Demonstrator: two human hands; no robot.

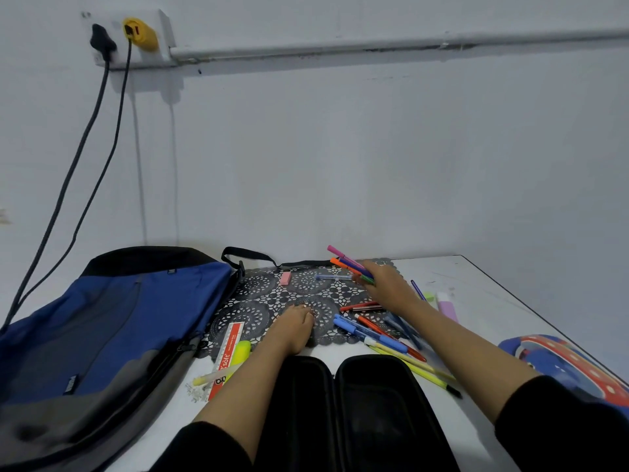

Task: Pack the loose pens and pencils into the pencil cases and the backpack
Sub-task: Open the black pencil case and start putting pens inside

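My right hand (388, 289) grips a bunch of coloured felt pens (347, 264) above the far right of the lace mat (269, 301). My left hand (294, 327) rests on the mat with fingers curled, holding nothing I can make out. An open black pencil case (374, 403) lies in front of me. A blue and red pencil case (561, 362) sits at the right. The blue and grey backpack (112, 321) lies flat at the left. Several loose pens and pencils (377, 332) lie between my arms and under my right forearm.
A red ruler (226, 356), a yellow highlighter (240, 352) and a pale yellow pen (214, 378) lie beside the backpack. A pink eraser (285, 278) and a blue pen (335, 277) sit on the mat. Purple and green highlighters (446, 306) lie right. Two cables (85, 158) hang from a wall socket.
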